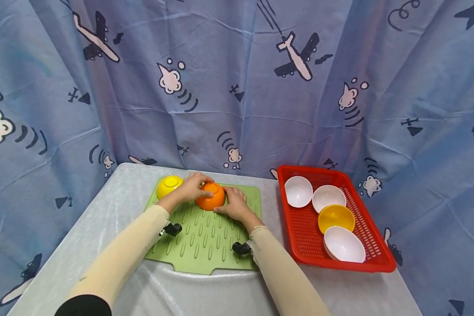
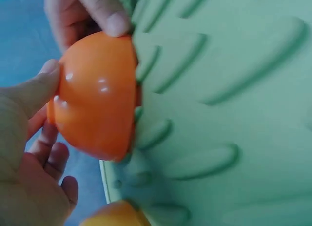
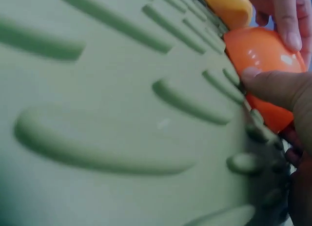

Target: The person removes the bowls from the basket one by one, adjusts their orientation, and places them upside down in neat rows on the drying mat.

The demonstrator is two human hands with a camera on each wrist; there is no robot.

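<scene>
An orange bowl (image 1: 214,201) sits upside down on the green ridged drying mat (image 1: 199,243), near its back edge. My left hand (image 1: 190,188) holds it from the left, the thumb (image 2: 41,87) against its base and the fingers partly hidden behind. From the right, my right hand (image 1: 238,205) grips the same bowl, with its thumb (image 3: 268,87) low by the rim. A yellow bowl (image 1: 168,186), also bottom up, stands left of the orange one, partly behind my left hand.
To the right, a red plastic basket (image 1: 304,245) contains several bowls: white bowls (image 1: 299,192) and one yellow-orange bowl (image 1: 336,218), openings up. A pale cloth covers the table (image 1: 106,228). Behind it hangs a blue curtain (image 1: 205,127) printed with airplanes.
</scene>
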